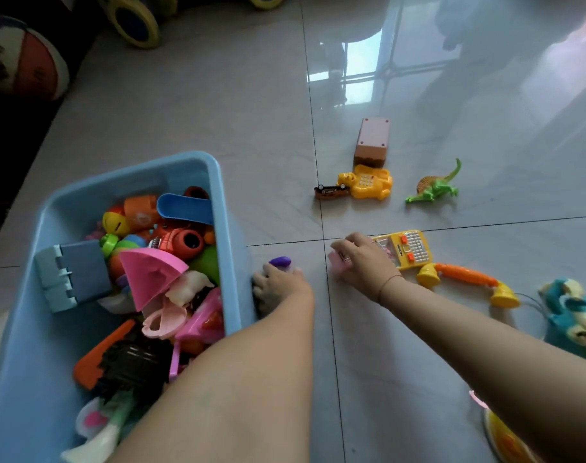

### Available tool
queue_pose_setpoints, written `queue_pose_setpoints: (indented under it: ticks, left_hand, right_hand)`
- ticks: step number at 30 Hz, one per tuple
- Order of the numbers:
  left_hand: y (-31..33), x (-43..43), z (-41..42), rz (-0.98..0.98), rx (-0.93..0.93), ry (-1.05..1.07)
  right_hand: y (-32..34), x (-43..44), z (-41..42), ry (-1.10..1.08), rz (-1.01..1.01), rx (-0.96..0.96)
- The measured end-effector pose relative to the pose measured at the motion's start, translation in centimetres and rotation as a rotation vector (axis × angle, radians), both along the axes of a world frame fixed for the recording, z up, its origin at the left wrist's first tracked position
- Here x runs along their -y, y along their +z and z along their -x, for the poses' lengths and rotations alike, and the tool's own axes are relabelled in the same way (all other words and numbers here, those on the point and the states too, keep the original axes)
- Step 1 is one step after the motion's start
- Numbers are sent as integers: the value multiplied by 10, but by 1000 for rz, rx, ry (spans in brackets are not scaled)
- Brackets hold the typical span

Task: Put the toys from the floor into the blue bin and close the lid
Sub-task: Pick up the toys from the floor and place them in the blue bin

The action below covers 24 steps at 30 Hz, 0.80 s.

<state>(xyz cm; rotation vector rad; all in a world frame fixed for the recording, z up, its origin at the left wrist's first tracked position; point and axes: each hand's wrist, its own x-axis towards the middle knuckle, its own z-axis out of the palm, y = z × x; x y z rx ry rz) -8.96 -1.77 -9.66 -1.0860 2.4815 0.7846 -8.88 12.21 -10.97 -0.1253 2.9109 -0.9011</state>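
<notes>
Blue bin (218, 202): stands on the floor (218, 95) at the left, heaped with toys; no lid in view.

Left hand (278, 285): down against the bin's right wall, curled over something dark; whether it grips cannot be told. A purple toy (279, 261) lies just beyond it.

Right hand (361, 262): curled round a small pink toy (336, 262) at the tile joint (325, 240). The toy is judged light, rigid and smooth; a pinch across its sides should hold it.

Yellow toy phone (408, 250): just beside that hand.

Home playroom (glossy tiled floor (418, 329), scattered toys (433, 188), basketball (27, 61))
</notes>
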Motion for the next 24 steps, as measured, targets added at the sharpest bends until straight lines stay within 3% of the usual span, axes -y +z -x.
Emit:
queue_pose_setpoints:
  ticks: [4, 8, 10, 13, 17, 19, 21, 24]
  left_hand:
    - [-13, 2, -16, 89, -20, -82]
    - [-14, -2, -18, -64, -79, 177]
    - [-12, -6, -17, -14, -31, 13]
    - [8, -21, -7, -166, -135, -210]
    - [90, -22, 28, -310, -447, -348]
    - [143, 5, 40, -350, -668, -395]
    - [185, 50, 37, -250, -865, -403]
    - [203, 129, 8, 10, -914, -357]
  right_hand:
    - [2, -7, -7, -49, 135, 158]
    - [4, -15, -14, -145, 221, 158]
    - [7, -18, -15, -192, 260, 139]
    - [24, -24, -11, -325, 409, 64]
    - [76, -16, 6, -457, 606, -149]
    - [112, 7, 11, -381, 637, -261]
    - [146, 42, 6, -190, 621, -298]
    - [178, 100, -10, 175, 517, -215]
